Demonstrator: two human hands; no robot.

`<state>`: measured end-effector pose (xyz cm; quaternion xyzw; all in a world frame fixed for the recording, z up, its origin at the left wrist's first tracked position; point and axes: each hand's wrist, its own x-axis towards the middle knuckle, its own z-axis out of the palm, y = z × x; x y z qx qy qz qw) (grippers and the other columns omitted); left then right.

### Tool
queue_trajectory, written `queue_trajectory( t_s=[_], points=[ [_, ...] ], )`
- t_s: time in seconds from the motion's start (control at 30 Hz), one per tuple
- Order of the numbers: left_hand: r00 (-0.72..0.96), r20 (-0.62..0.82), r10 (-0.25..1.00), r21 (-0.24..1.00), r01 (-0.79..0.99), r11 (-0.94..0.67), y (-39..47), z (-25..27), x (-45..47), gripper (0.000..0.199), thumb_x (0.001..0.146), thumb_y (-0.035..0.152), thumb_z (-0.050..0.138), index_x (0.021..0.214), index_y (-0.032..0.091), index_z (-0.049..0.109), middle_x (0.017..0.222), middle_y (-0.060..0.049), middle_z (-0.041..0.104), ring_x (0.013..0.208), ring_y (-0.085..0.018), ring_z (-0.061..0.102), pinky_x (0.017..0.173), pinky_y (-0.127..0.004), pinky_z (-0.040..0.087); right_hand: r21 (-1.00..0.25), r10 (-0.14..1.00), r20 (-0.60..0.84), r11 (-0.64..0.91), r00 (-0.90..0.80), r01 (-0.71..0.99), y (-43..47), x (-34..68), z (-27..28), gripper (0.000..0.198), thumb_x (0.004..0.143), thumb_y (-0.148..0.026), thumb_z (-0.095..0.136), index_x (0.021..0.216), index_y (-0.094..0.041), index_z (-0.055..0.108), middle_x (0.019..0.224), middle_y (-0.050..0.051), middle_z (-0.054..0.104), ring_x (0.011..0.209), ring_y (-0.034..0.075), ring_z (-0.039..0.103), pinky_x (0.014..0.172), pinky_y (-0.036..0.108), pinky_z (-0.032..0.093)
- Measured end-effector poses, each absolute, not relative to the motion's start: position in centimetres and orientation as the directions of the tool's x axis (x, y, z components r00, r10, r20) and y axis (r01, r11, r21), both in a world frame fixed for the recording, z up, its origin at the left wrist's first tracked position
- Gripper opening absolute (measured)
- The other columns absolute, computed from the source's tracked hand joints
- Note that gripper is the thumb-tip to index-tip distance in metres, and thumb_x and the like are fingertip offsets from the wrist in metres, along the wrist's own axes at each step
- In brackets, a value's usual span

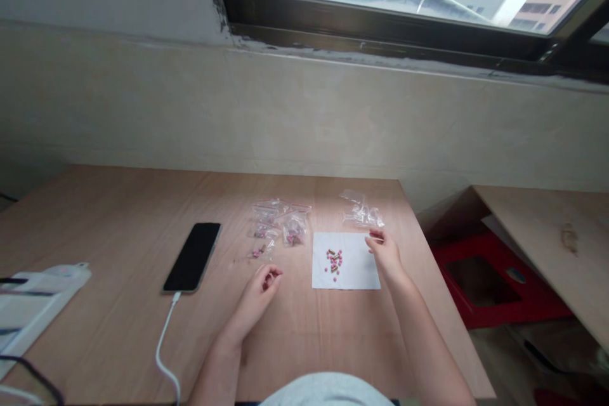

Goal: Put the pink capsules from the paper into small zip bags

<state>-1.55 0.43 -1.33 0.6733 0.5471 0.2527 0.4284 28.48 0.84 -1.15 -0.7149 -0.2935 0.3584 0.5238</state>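
Observation:
Pink pills and several gold-brown capsules (335,258) lie loosely grouped on the left half of a white paper sheet (359,269). My right hand (384,252) is over the sheet's upper right corner, thumb and fingers apart, just below a heap of clear plastic bags (362,214). Low over the table, left of the sheet, my left hand (263,283) is loosely curled, with nothing visible in it. Beyond it lie small zip bags (295,228) with pink contents; the nearest bag (259,251) is close to its fingertips.
A black phone (193,258) with a white charging cable (164,355) lies to the left. A white power strip (47,298) with cords is at the far left. The wooden table (118,216) meets a wall behind. A red object (499,285) stands beyond the right edge.

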Motion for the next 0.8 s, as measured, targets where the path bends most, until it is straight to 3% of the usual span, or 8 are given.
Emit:
queue_trajectory(
  t_s=[0.13, 0.27, 0.37, 0.57, 0.8],
  points=[
    [0.009, 0.051, 0.999, 0.684, 0.728, -0.042, 3.1, -3.6, -2.6, 0.029, 0.072, 0.029, 0.049, 0.098, 0.018, 0.048, 0.096, -0.007, 0.049, 0.079, -0.019, 0.051, 0.076, -0.034, 0.043, -0.941, 0.829, -0.299, -0.338, 0.472, -0.001, -1.9, 26.6, -2.8, 0.026, 0.058, -0.032, 0.06, 0.078, -0.015, 0.059, 0.082, 0.008, 0.061, 0.074, 0.019, 0.055, 0.054, 0.026, 0.043],
    [-0.124, 0.076, 0.989, 0.598, 0.8, 0.054, 5.4, -5.1, -2.9, 0.043, 0.067, 0.025, 0.054, 0.106, 0.012, 0.042, 0.103, -0.014, 0.046, 0.102, -0.031, 0.044, 0.087, -0.047, 0.035, -0.922, 0.837, -0.374, -0.382, 0.4, -0.061, -3.6, 25.6, -3.3, 0.023, 0.057, -0.033, 0.061, 0.072, -0.016, 0.059, 0.075, 0.006, 0.06, 0.063, 0.016, 0.053, 0.048, 0.024, 0.04],
    [-0.111, 0.057, 0.992, 0.599, 0.799, 0.055, 5.9, -5.5, -3.0, 0.042, 0.066, 0.022, 0.053, 0.105, 0.012, 0.042, 0.095, -0.012, 0.051, 0.1, -0.03, 0.047, 0.087, -0.046, 0.036, -0.917, 0.843, -0.386, -0.395, 0.375, -0.057, -4.1, 25.5, -3.1, 0.022, 0.057, -0.032, 0.061, 0.07, -0.015, 0.059, 0.071, 0.005, 0.059, 0.06, 0.015, 0.051, 0.047, 0.023, 0.038],
    [-0.026, -0.002, 1.0, 0.667, 0.744, 0.021, 5.4, -5.8, -3.9, 0.025, 0.065, 0.027, 0.054, 0.087, 0.015, 0.048, 0.071, -0.002, 0.055, 0.073, -0.021, 0.056, 0.071, -0.036, 0.044, -0.922, 0.853, -0.375, -0.385, 0.363, -0.048, -4.1, 25.4, -2.3, 0.021, 0.059, -0.033, 0.06, 0.069, -0.015, 0.059, 0.07, 0.005, 0.059, 0.06, 0.015, 0.051, 0.048, 0.024, 0.037],
    [0.131, -0.043, 0.99, 0.776, 0.629, -0.049, 2.2, -2.6, -2.7, 0.013, 0.067, 0.029, 0.054, 0.073, 0.019, 0.051, 0.066, 0.002, 0.051, 0.06, -0.014, 0.05, 0.057, -0.024, 0.042, -0.932, 0.907, -0.361, -0.359, 0.216, -0.05, -4.5, 22.9, 0.2, 0.027, 0.059, -0.041, 0.062, 0.062, -0.016, 0.055, 0.061, 0.001, 0.056, 0.055, 0.012, 0.048, 0.05, 0.023, 0.036]
  ],
)
